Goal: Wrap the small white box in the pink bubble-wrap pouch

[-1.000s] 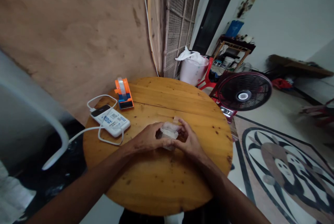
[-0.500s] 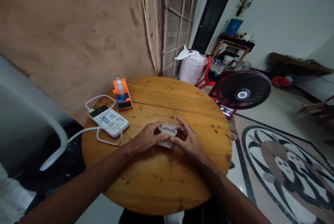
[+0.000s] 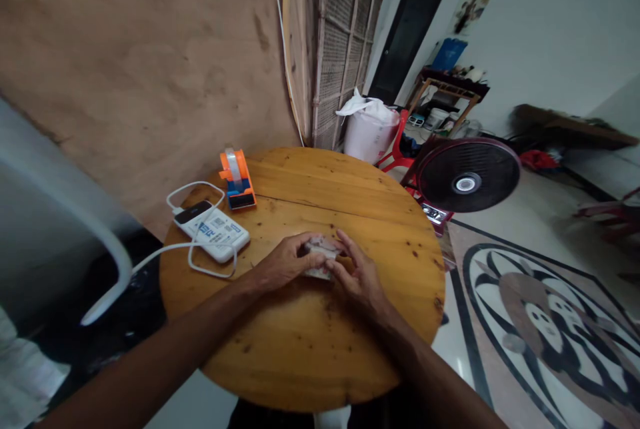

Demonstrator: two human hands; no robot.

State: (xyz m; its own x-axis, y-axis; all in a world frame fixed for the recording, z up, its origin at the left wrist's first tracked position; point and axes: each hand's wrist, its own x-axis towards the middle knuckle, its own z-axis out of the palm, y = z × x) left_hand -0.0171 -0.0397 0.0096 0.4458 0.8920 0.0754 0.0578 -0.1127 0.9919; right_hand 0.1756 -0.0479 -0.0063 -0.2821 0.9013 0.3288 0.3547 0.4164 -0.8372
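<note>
A small pale stack that looks like playing cards point(image 3: 320, 272) is between my hands, low over the middle of the round wooden table point(image 3: 300, 342). My left hand point(image 3: 286, 261) grips its left end, thumb on the near side and fingers round the far side. At the right end, my right hand point(image 3: 361, 277) has its thumb and fingertips against the stack, with the index finger raised a little and a gap inside the curl of the fingers. Both hands cover much of the stack, and its printed marks are too small to read.
To the left on the table lie a white power bank point(image 3: 215, 232) with a looping white cable point(image 3: 200, 274) and an orange and blue tape dispenser point(image 3: 237, 179). A dark fan point(image 3: 467, 176) stands past the right edge. Behind are a white sack point(image 3: 369, 132) and a red chair point(image 3: 397, 146).
The right hand's fingers have shifted slightly at the stack's right end, and the raised, bent top of the stack now sits lower. The view has moved a little.
</note>
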